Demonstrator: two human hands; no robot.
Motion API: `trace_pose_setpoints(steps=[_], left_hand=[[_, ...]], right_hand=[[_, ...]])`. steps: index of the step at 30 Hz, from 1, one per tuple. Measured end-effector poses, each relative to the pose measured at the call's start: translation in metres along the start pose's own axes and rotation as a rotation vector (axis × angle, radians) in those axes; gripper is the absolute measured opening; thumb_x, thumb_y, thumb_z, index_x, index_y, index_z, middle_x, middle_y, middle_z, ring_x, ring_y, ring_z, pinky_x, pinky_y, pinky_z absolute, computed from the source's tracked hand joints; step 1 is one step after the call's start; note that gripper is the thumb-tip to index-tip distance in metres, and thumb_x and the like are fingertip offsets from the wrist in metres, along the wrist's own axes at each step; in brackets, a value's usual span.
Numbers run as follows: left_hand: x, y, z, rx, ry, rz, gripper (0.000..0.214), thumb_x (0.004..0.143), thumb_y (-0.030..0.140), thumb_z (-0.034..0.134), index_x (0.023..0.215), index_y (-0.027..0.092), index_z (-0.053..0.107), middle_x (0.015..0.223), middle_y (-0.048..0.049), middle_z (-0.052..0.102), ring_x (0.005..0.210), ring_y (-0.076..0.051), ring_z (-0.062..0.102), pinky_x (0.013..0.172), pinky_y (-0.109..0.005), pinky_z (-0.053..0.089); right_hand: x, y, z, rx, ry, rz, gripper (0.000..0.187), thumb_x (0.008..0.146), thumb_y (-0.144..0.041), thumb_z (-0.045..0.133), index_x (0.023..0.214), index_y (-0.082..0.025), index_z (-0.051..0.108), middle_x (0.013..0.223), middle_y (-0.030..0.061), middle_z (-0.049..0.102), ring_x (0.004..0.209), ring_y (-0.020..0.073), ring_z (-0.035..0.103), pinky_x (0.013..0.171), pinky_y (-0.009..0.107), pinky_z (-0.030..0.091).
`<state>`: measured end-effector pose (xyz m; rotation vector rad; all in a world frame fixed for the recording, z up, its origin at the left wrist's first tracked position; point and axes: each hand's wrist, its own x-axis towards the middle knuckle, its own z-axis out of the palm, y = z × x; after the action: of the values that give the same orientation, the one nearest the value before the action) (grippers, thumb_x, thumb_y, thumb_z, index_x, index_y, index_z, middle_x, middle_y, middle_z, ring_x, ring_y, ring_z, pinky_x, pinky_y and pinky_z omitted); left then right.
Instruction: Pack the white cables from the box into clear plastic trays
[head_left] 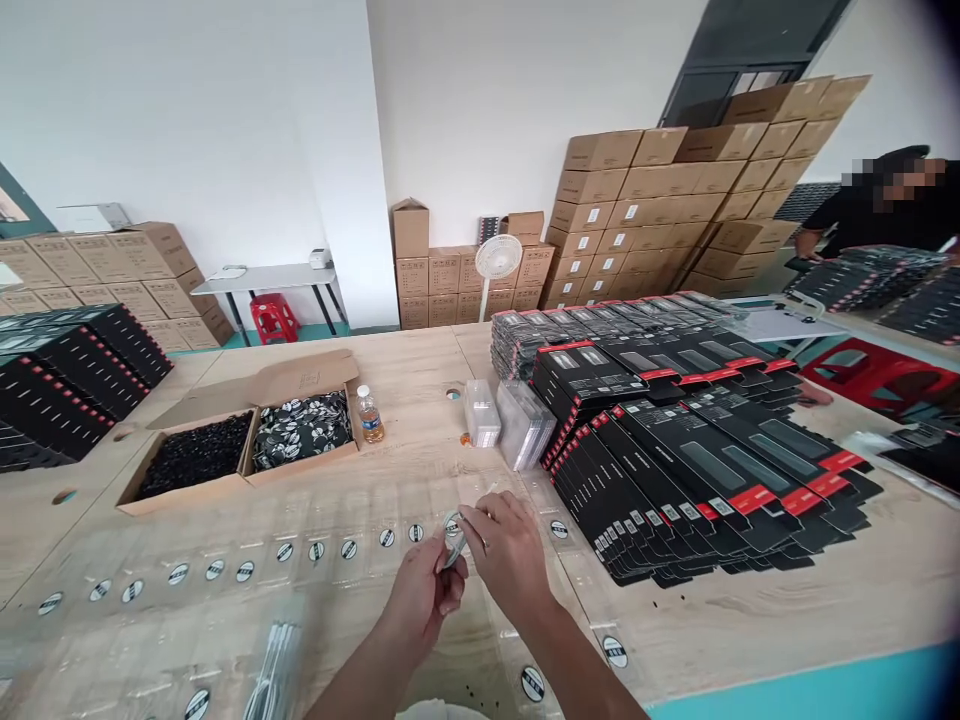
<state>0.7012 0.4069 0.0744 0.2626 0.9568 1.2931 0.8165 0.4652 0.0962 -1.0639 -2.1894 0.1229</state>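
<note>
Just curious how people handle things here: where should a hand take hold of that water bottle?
Around the middle of the plastic water bottle, coming from its right. It stands upright, and its round body suits a wrap-around grip below the narrower neck, while the open cardboard box sits close on its left.

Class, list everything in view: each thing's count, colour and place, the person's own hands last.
Black boxes: many, red-ended, stacked on the right of the table.
Open cardboard box: one, brown, table's left.
Water bottle: one, clear, beside that box.
Clear plastic packs: two, mid-table.
Round stickers: about fifteen, black and white, along the table.
Cartons: many, brown, stacked by the walls.
Fan: one, white, before the cartons.
Stool: one, red, by the far wall.
Co-worker: one, dark clothes, far right.
Left hand grip: one, pinching a small pale item.
Right hand grip: one, on the same item.
</note>
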Motion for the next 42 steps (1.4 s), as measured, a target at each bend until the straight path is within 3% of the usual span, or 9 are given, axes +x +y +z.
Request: trace_pose_setpoints(steps=[7, 13, 18, 20, 23, 25, 27, 34, 42], left_hand=[[0.017, -0.029, -0.025, 0.293, 0.120, 0.025, 0.056, 0.069, 0.069, 0.058, 0.055, 0.015, 0.052, 0.040, 0.0039, 0.044, 0.035, -0.006, 0.033, 0.040, -0.021, 0.012], [0.004, -0.035, -0.019, -0.032, -0.042, 0.019, 0.046, 0.072, 0.054, 0.068, 0.056, 0.017, 0.045, 0.065, -0.0034, 0.063, 0.052, -0.008, 0.050, 0.047, -0.020, 0.030], [-0.002, -0.035, -0.011, -0.102, -0.224, -0.071, 0.039, 0.079, 0.051, 0.061, 0.064, 0.016, 0.050, 0.072, -0.0059, 0.065, 0.055, -0.010, 0.056, 0.046, -0.020, 0.031], [0.002, -0.039, -0.021, 0.019, -0.227, -0.110, 0.039, 0.084, 0.055, 0.051, 0.089, 0.017, 0.058, 0.084, -0.0092, 0.068, 0.063, -0.014, 0.062, 0.049, -0.021, 0.036], [0.016, -0.043, -0.052, 0.607, -0.106, -0.011, 0.046, 0.092, 0.051, 0.030, 0.121, 0.020, 0.048, 0.102, -0.0130, 0.068, 0.080, -0.020, 0.066, 0.059, -0.028, 0.044], [0.030, -0.042, -0.078, 1.344, 0.019, 0.213, 0.033, 0.092, 0.035, 0.035, 0.115, 0.019, 0.052, 0.097, -0.0110, 0.067, 0.082, -0.021, 0.064, 0.067, -0.032, 0.045], [0.046, -0.040, -0.099, 1.557, 0.067, 0.307, 0.023, 0.082, 0.020, 0.050, 0.104, 0.017, 0.059, 0.107, -0.0150, 0.063, 0.102, -0.029, 0.057, 0.085, -0.044, 0.040], [0.081, -0.037, -0.120, 1.820, -0.052, 0.482, 0.025, 0.075, -0.001, 0.047, 0.075, 0.016, 0.065, 0.083, -0.0116, 0.065, 0.096, -0.028, 0.055, 0.097, -0.049, 0.028], [0.039, -0.030, -0.094, 1.870, -0.051, 0.922, 0.027, 0.084, 0.005, 0.046, 0.087, 0.023, 0.067, 0.078, -0.0048, 0.065, 0.081, -0.020, 0.056, 0.101, -0.048, 0.027]], right_hand=[[-0.011, 0.003, -0.001, 0.273, 0.082, 0.116, 0.019, 0.090, -0.031, 0.055, 0.089, -0.026, 0.073, 0.075, 0.0026, 0.066, 0.076, 0.0190, 0.055, 0.079, 0.037, 0.033], [-0.024, 0.012, 0.007, 0.712, 0.224, 0.645, 0.030, 0.080, -0.045, 0.063, 0.100, -0.023, 0.068, 0.099, 0.0069, 0.066, 0.094, 0.0234, 0.058, 0.083, 0.038, 0.044], [-0.036, 0.006, 0.024, 1.326, -0.157, 0.950, 0.049, 0.071, -0.053, 0.070, 0.108, -0.022, 0.062, 0.101, 0.0080, 0.068, 0.091, 0.0255, 0.064, 0.058, 0.029, 0.050], [-0.038, 0.008, 0.029, 1.452, -0.096, 1.046, 0.045, 0.073, -0.054, 0.068, 0.104, -0.021, 0.061, 0.090, 0.0056, 0.069, 0.080, 0.0216, 0.065, 0.054, 0.026, 0.049], [-0.039, 0.022, 0.031, 1.432, 0.079, 1.077, 0.043, 0.074, -0.050, 0.070, 0.104, -0.022, 0.058, 0.072, -0.0016, 0.064, 0.061, 0.0131, 0.061, 0.055, 0.023, 0.047], [-0.043, 0.033, 0.030, 1.375, 0.033, 1.095, 0.042, 0.074, -0.051, 0.069, 0.102, -0.021, 0.058, 0.062, -0.0039, 0.060, 0.051, 0.0104, 0.054, 0.048, 0.021, 0.043], [-0.051, 0.042, 0.031, 1.337, -0.069, 1.145, 0.040, 0.075, -0.054, 0.066, 0.095, -0.020, 0.058, 0.058, -0.0043, 0.057, 0.046, 0.0099, 0.051, 0.042, 0.021, 0.039], [-0.073, 0.047, 0.049, 1.273, -0.224, 1.243, 0.031, 0.077, -0.050, 0.061, 0.083, -0.020, 0.056, 0.063, -0.0026, 0.058, 0.050, 0.0101, 0.054, 0.041, 0.019, 0.039], [-0.043, 0.029, 0.077, 0.904, -0.307, 1.091, 0.032, 0.068, -0.047, 0.065, 0.082, -0.021, 0.054, 0.078, 0.0017, 0.064, 0.075, 0.0202, 0.067, 0.042, 0.020, 0.045]])
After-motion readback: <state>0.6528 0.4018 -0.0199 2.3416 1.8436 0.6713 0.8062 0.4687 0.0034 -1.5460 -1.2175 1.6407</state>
